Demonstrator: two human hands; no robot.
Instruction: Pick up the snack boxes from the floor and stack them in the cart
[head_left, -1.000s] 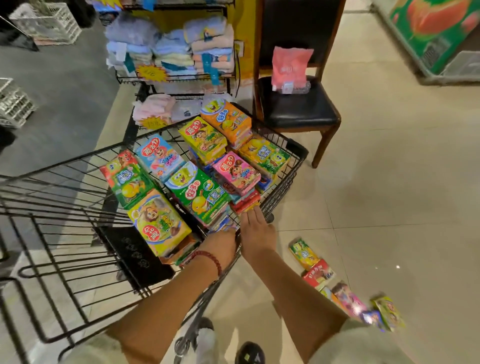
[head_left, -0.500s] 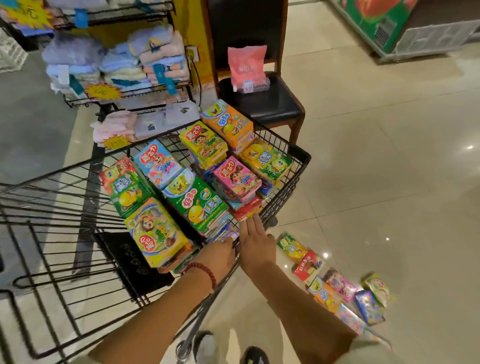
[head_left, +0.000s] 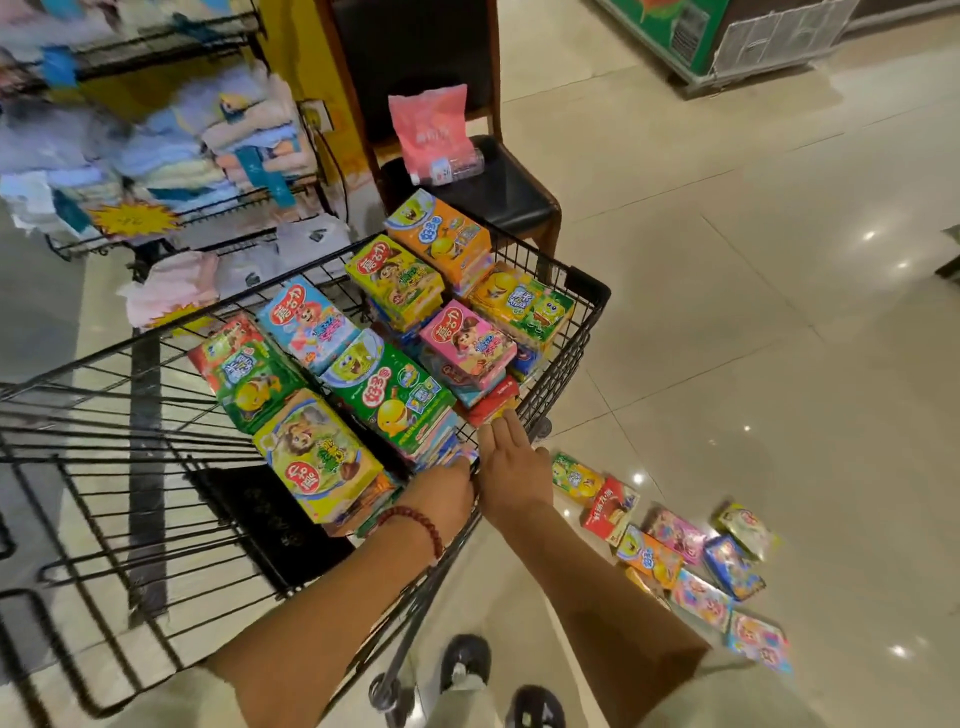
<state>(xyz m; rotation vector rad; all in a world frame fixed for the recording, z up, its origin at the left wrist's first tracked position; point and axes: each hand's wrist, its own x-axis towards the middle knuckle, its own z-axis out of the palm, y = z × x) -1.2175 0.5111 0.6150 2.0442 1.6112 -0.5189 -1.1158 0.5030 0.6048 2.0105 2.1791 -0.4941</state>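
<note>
Both hands sit about where they were half a second back; only the head view has swung, so more floor boxes show at lower right and the chair sits higher in frame.

Left hand (head_left: 441, 496), red bead bracelet on the wrist, reaches over the near cart (head_left: 582, 332) wall. Its fingers go in among the box edges at the foot of the green stack (head_left: 395, 395) and are hidden there, so cannot tell if they pinch a box or just push. Right hand (head_left: 511, 467): fingers straight and together, tips against the low red box (head_left: 493, 405) by the wire wall, flat-pressing, not gripping. Likely both are squaring the low boxes against the wall so the stacks stay level.

Beyond the fingers, stacks stand side by side filling the cart's far end: orange box (head_left: 441, 236) on top farthest, yellow box (head_left: 395, 278), pink box (head_left: 467, 338), blue box (head_left: 306, 322), lion box (head_left: 317, 457) nearest the left wrist. Flat, faces up, packed tight so nothing slides.

Writing: Chinese only. Green and orange tops seem to read 好多鱼; pink, blue and yellow carry red script, too stylised to read for sure.

Snack boxes on the floor (head_left: 675, 551): a loose cluster to the right of the right forearm, well apart from the fingers, not yet picked. Task partly done.

Chair (head_left: 498, 192) behind the cart holds a pink bag (head_left: 428, 124).
</note>
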